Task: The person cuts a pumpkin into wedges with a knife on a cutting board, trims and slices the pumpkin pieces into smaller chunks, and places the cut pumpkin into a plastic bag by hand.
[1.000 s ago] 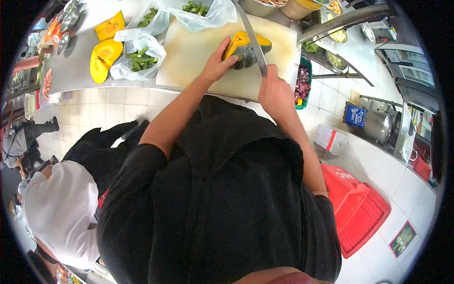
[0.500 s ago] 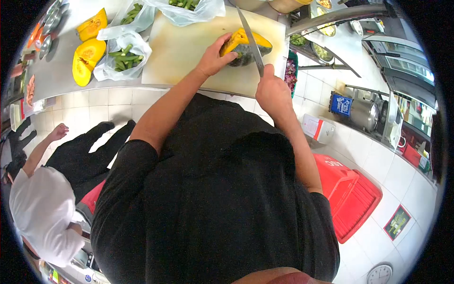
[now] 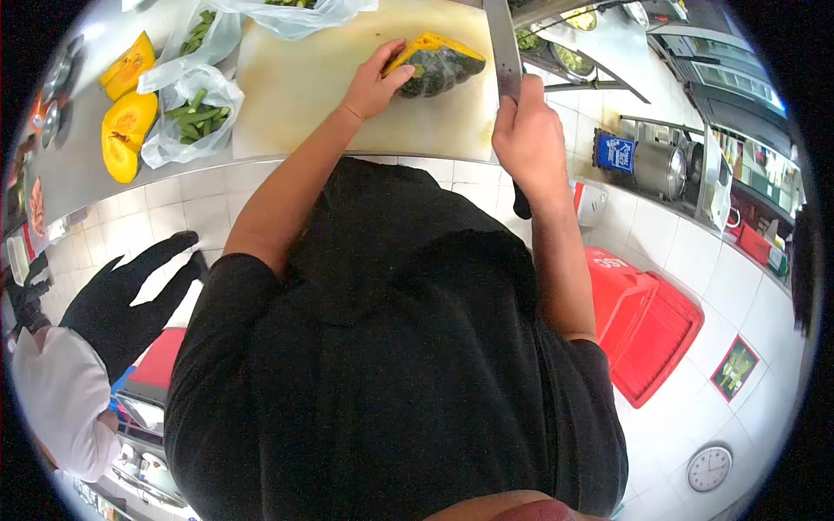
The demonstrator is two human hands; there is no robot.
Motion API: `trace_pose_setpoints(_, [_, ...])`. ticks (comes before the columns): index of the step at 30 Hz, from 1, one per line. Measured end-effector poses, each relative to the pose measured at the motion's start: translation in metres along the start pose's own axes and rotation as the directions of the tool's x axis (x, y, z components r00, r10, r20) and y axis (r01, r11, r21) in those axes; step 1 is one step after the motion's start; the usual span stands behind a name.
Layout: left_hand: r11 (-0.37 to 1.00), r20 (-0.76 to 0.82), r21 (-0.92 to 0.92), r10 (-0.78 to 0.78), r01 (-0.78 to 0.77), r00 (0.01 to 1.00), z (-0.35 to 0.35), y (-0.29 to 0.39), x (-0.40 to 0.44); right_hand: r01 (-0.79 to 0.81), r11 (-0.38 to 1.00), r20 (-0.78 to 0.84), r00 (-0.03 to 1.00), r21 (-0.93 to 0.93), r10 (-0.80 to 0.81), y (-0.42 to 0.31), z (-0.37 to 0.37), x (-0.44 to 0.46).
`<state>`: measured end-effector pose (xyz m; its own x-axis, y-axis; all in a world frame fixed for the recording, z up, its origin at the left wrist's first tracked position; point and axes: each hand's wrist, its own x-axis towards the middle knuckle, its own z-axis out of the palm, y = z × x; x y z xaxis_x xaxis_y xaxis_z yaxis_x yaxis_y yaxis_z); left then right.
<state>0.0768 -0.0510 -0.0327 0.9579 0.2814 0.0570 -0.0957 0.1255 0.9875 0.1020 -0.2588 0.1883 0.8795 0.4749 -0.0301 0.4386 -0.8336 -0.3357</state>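
A cut piece of pumpkin (image 3: pixel 445 73), dark green skin upward and orange flesh along its far edge, lies on the white cutting board (image 3: pixel 300 95). My left hand (image 3: pixel 375 85) grips its left end, thumb on the near side. To the right of the pumpkin, my right hand (image 3: pixel 532 130) is closed round the dark handle of a large kitchen knife (image 3: pixel 504 52). The blade points away from me along the board's right edge, apart from the pumpkin.
Two more pumpkin pieces (image 3: pixel 122 139) lie left on the metal counter (image 3: pixel 78 165). Beside them, plastic bags (image 3: pixel 165 149) hold cut green vegetables (image 3: pixel 200 120). A person in a white top (image 3: pixel 65 399) stands behind on the left. A red bin (image 3: pixel 656 347) stands at right.
The knife has come off the pumpkin and moved right, to the board's edge. My left hand still holds the pumpkin. The camera view has shifted slightly.
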Motion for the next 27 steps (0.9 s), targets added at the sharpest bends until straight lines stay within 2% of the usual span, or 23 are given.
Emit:
trace_pose_setpoints(5, [0.999, -0.011, 0.028, 0.045, -0.044, 0.999, -0.001, -0.009, 0.004, 0.058, 0.992, 0.123, 0.991, -0.113, -0.044, -0.007, 0.021, 0.001])
trace_pose_setpoints(6, [0.998, -0.019, 0.05, 0.049, -0.048, 0.999, -0.002, -0.007, 0.004, 0.032, 0.991, 0.192, 0.981, -0.13, -0.007, -0.008, 0.028, 0.002])
trace_pose_setpoints(9, [0.994, -0.026, 0.099, 0.039, -0.036, 0.999, -0.002, -0.001, 0.003, 0.015, 0.992, 0.244, 0.97, -0.127, 0.016, -0.005, 0.04, 0.003])
trace_pose_setpoints(10, [0.992, -0.029, 0.116, 0.047, -0.043, 0.999, -0.002, 0.001, 0.002, 0.029, 0.997, 0.199, 0.98, -0.074, -0.014, 0.0, 0.045, 0.001])
trace_pose_setpoints(16, [0.983, -0.045, 0.168, 0.084, -0.076, 0.995, -0.001, 0.002, 0.001, 0.032, 0.996, 0.224, 0.974, -0.081, -0.013, -0.006, 0.043, 0.002])
trace_pose_setpoints(19, [0.983, -0.053, 0.163, 0.091, -0.081, 0.994, -0.001, 0.001, 0.001, -0.037, 0.991, 0.333, 0.94, -0.127, 0.078, -0.016, 0.038, 0.008])
trace_pose_setpoints(22, [0.982, -0.072, 0.168, 0.102, -0.089, 0.992, 0.002, 0.004, 0.0, 0.011, 0.995, 0.295, 0.955, -0.102, 0.02, -0.012, 0.041, 0.009])
trace_pose_setpoints(27, [0.952, -0.077, 0.275, 0.162, -0.135, 0.984, 0.002, 0.007, -0.001, 0.014, 0.992, 0.38, 0.924, -0.123, 0.034, -0.024, 0.027, 0.023])
